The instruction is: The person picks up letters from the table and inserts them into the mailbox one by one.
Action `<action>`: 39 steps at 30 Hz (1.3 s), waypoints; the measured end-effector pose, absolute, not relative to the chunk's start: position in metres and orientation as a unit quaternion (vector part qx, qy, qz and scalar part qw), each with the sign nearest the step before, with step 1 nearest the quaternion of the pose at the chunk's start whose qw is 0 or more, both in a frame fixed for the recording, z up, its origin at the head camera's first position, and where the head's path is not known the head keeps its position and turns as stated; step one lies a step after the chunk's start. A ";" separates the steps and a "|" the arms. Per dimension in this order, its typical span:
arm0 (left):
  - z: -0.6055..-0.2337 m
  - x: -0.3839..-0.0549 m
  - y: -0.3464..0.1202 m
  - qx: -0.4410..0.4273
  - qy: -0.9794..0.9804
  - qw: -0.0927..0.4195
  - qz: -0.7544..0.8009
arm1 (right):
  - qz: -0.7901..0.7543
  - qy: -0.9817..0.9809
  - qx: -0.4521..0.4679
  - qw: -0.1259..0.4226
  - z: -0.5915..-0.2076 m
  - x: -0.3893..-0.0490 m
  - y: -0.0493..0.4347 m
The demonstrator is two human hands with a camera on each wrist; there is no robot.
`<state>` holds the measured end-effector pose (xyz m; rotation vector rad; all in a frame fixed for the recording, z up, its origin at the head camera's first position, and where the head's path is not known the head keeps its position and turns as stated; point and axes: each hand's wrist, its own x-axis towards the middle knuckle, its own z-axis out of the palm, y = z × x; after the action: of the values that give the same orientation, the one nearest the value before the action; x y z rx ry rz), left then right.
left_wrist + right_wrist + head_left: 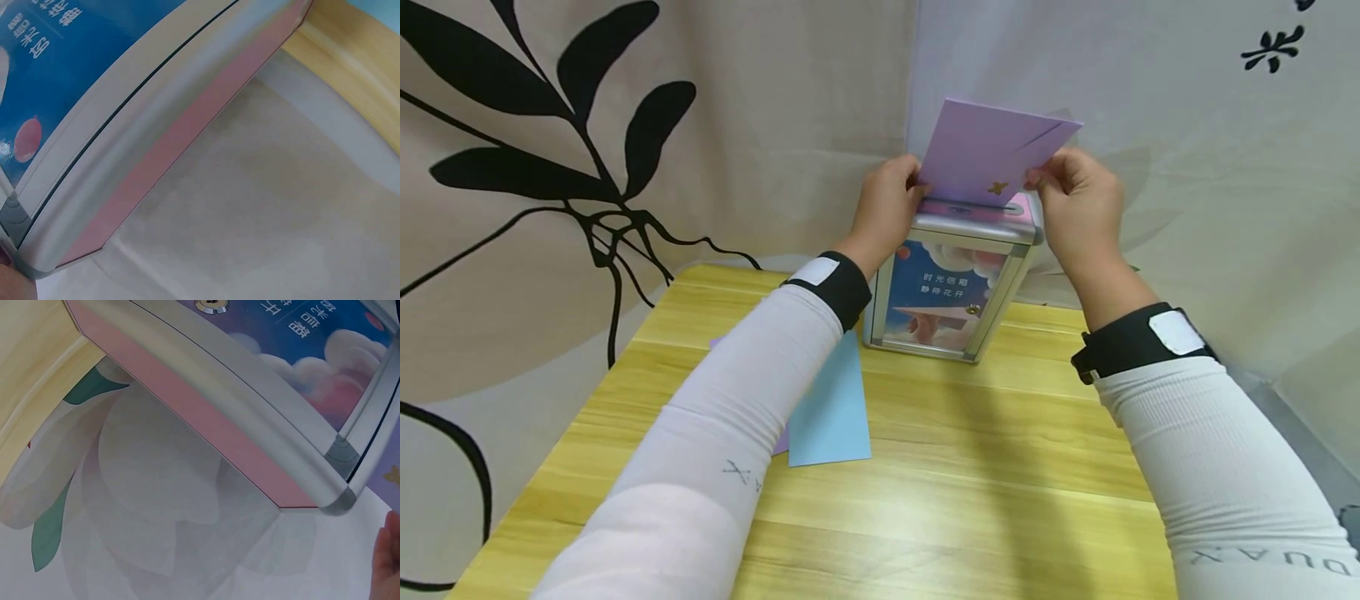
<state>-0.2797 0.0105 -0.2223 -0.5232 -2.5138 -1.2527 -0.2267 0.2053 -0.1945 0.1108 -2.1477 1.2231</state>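
Observation:
Between my two hands a purple envelope (pixel 985 154) with a small gold mark stands upright over the slotted pink top of a silver-framed letter box (pixel 951 292). Its lower edge is right at the slot. My left hand (pixel 887 204) pinches the envelope's left edge, low down near the lid. On the other side my right hand (pixel 1078 204) pinches the right edge, thumb in front. The left wrist view mostly holds the box's side, with a bit of finger at the lower left corner. Fingertips (pixel 387 550) and a sliver of purple show at the right wrist view's right edge.
A light blue envelope (pixel 831 408) lies on the wooden table (pixel 940 517), overlapping a purple one (pixel 781 442) partly hidden under my left forearm. Behind the table hangs a pale curtain (pixel 797 125) with black leaf prints. The box front carries a small lock (pixel 212 305).

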 end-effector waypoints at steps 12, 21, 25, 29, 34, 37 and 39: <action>-0.204 -0.272 0.013 -0.178 -0.831 0.169 -0.499 | 0.345 -0.891 0.026 0.295 -0.201 -0.233 0.211; -0.186 -0.260 0.011 -0.204 -0.818 0.192 -0.503 | 0.327 -0.907 0.011 0.265 -0.208 -0.238 0.213; -0.182 -0.259 0.012 -0.208 -0.826 0.195 -0.486 | 0.327 -0.909 0.009 0.258 -0.208 -0.240 0.212; -0.182 -0.259 0.012 -0.210 -0.827 0.204 -0.480 | 0.324 -0.913 0.008 0.250 -0.207 -0.240 0.211; -0.186 -0.262 0.012 -0.203 -0.826 0.204 -0.485 | 0.327 -0.915 0.020 0.234 -0.206 -0.239 0.209; -0.190 -0.263 0.012 -0.200 -0.832 0.197 -0.478 | 0.341 -0.912 0.026 0.228 -0.206 -0.237 0.209; -0.194 -0.265 0.013 -0.197 -0.838 0.193 -0.472 | 0.349 -0.908 0.028 0.228 -0.206 -0.236 0.209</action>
<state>-0.2650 0.0125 -0.1936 -0.5525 -2.3498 -1.3230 -0.2362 0.2086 -0.2063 0.0765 -2.5018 0.9621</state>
